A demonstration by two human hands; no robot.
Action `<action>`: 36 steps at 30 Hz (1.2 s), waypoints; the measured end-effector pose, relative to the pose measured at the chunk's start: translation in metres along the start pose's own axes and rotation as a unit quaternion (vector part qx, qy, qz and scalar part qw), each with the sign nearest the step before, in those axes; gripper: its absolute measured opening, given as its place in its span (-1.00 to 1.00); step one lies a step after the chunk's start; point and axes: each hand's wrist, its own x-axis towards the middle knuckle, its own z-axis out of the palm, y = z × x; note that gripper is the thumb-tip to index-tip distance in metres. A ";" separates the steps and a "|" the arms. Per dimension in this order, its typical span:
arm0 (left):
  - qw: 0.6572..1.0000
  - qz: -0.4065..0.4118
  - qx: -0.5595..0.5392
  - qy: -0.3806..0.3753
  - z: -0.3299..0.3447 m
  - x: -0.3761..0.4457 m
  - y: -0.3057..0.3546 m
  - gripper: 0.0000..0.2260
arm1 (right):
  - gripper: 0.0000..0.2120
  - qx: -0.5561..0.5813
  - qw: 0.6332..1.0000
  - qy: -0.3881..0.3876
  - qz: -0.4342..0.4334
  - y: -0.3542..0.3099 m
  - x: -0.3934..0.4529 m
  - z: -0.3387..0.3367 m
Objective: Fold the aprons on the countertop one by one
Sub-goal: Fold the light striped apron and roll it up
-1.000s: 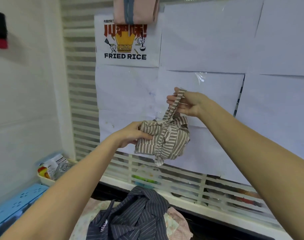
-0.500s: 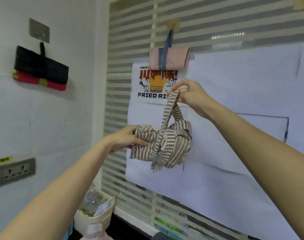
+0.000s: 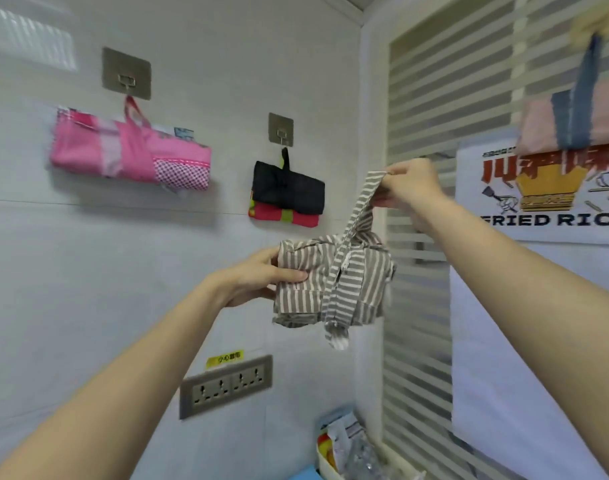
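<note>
In the head view, mid-frame, the left hand (image 3: 258, 275) grips the left end of the folded striped apron (image 3: 334, 282) while the right hand (image 3: 412, 188) pinches its strap (image 3: 361, 202) above, nearer the free hook (image 3: 281, 133) at upper left.

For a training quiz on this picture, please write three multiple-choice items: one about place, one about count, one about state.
1. Where is the black bundle?
A. on a wall hook
B. on the floor
C. in a basket

2. How many folded bundles hang on the tiled wall?
A. one
B. two
C. four

3. What does the right hand do?
A. hangs open
B. presses the wall
C. pinches the strap of the striped apron

Answers: 1 A, its loop is on a hook. 2 B, the pink bundle and the black one. 3 C, fingers close on the strap top while the left hand holds the bundle.
</note>
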 end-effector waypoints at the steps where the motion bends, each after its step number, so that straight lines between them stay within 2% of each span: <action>1: 1.000 0.004 0.005 0.001 -0.015 0.002 -0.001 -0.77 | -0.87 0.039 0.999 0.015 0.026 0.002 0.007 0.012; 4: 0.999 0.031 0.006 -0.032 -0.036 0.023 0.004 -0.71 | -0.83 0.136 0.987 0.061 0.061 -0.004 0.020 0.025; 7: 0.995 0.069 -0.020 -0.076 -0.018 0.056 0.021 -0.69 | -0.82 0.174 0.978 0.107 0.051 -0.024 0.030 0.002; 12: 0.975 0.125 -0.059 -0.172 0.052 0.112 0.063 -0.77 | -0.73 0.057 0.980 0.192 0.015 -0.060 0.034 -0.074; 14: 0.963 0.152 -0.083 -0.208 0.083 0.133 0.085 -0.75 | -0.79 -0.026 0.970 0.243 -0.010 -0.077 0.035 -0.112; 15: 0.955 0.169 -0.097 -0.224 0.099 0.141 0.096 -0.73 | -0.91 -0.084 0.960 0.264 -0.028 -0.087 0.034 -0.130; 16: 0.945 0.188 -0.114 -0.243 0.117 0.148 0.111 -0.71 | -0.91 -0.153 0.946 0.283 -0.047 -0.098 0.030 -0.148; 19: 0.923 0.227 -0.156 -0.268 0.169 0.167 0.152 -0.66 | -0.72 -0.304 0.890 0.327 -0.097 -0.131 0.024 -0.199; 23: 0.908 0.236 -0.225 -0.262 0.203 0.186 0.193 -0.72 | -0.85 -0.470 0.831 0.278 -0.108 -0.158 0.028 -0.242; 24: 0.908 0.237 -0.235 -0.254 0.206 0.193 0.199 -0.73 | -0.78 -0.500 0.817 0.264 -0.112 -0.161 0.034 -0.248; 27: 0.916 0.227 -0.239 -0.229 0.204 0.212 0.208 -0.68 | -0.62 -0.537 0.802 0.231 -0.122 -0.164 0.060 -0.254; 32: 0.926 0.228 -0.235 -0.185 0.187 0.245 0.214 -0.68 | -0.64 -0.554 0.796 0.226 -0.093 -0.158 0.115 -0.238; 36: 0.920 0.230 -0.281 -0.148 0.175 0.273 0.214 -0.67 | -0.73 -0.616 0.758 0.203 -0.067 -0.159 0.150 -0.226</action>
